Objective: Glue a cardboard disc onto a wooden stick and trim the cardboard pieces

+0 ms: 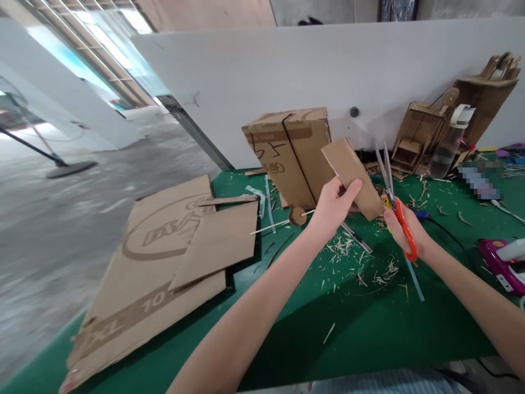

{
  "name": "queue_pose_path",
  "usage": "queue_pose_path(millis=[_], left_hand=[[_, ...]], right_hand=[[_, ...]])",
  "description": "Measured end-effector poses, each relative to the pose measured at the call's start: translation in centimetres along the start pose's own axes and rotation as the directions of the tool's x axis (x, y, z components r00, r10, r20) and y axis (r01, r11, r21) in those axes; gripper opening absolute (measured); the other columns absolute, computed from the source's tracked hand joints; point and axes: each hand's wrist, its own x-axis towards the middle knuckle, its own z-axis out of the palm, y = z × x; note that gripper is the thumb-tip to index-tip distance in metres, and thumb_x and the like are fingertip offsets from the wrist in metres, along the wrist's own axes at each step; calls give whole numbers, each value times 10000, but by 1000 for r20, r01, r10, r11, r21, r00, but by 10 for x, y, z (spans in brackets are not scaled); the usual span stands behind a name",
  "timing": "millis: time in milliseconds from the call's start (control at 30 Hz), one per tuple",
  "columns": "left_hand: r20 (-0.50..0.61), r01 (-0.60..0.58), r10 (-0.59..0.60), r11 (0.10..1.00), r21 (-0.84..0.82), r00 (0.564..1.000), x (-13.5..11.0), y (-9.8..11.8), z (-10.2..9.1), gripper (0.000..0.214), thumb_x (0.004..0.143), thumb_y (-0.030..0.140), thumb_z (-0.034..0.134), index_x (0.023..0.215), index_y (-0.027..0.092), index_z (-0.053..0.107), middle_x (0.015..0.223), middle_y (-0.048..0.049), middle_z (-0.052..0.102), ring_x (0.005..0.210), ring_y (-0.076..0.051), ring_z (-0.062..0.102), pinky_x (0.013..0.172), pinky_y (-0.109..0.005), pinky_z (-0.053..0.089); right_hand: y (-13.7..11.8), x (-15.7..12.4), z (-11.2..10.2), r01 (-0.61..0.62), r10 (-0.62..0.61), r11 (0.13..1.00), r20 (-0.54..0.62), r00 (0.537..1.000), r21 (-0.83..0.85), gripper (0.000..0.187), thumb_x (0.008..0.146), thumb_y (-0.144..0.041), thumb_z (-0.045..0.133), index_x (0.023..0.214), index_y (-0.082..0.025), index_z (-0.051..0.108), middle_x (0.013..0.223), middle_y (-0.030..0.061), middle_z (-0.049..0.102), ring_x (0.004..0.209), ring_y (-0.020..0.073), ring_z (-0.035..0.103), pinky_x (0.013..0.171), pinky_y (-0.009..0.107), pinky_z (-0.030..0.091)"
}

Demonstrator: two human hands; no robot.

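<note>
My left hand (334, 207) grips a small rectangular piece of brown cardboard (351, 174) and holds it tilted above the green table (361, 323). My right hand (404, 227) holds orange-handled scissors (396, 200) just to the right of the piece, with the blades apart and pointing up beside its right edge. Below both hands the mat is strewn with thin cardboard slivers (361, 268). A thin wooden stick with a round cardboard disc (296, 215) lies just left of my left hand.
Large flat cardboard sheets (164, 262) overhang the table's left end. A cardboard box (289, 153) leans on the white partition. Cardboard models (422, 134), a plastic bottle (451, 139) and a purple glue gun (502, 262) stand at the right.
</note>
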Motion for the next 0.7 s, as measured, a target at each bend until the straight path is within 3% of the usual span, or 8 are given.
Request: queue_pose_path(millis=[100,200,500,700], left_hand=[[-28,-15,13,998,-62,1000,3,6,-6,202,873,334,564,991,170,570,1031,-97,686,897,-207,673,625,-276,586],[-68,-57,52,995,-77,996,5,10,-10,214,865,358,576,988,183,573,1024,-78,685,900,-202,671,638,-277,587],[-123,-109,102,992,-56,987,4,11,-12,249,801,390,650,913,169,623,904,-66,695,799,-197,678,576,-268,571],[-127,-107,104,994,-19,986,3,10,-12,253,785,384,667,888,155,641,871,-69,694,752,-176,659,547,-240,552]], right_hand=[[1,0,1,-10,10,1000,6,1000,-8,520,903,-514,471,1257,-133,458,911,79,671,689,185,640,681,310,488],[-1,-1,1,-1,4,997,38,999,-77,486,896,-501,481,1221,-141,493,977,105,675,730,199,662,703,313,495],[-5,-2,1,29,-6,949,76,997,-315,424,920,-480,431,1184,-150,463,882,88,683,797,231,671,704,315,481],[-12,-4,1,-6,70,876,114,991,-483,479,939,-532,386,1185,-125,453,834,99,688,792,258,681,658,304,457]])
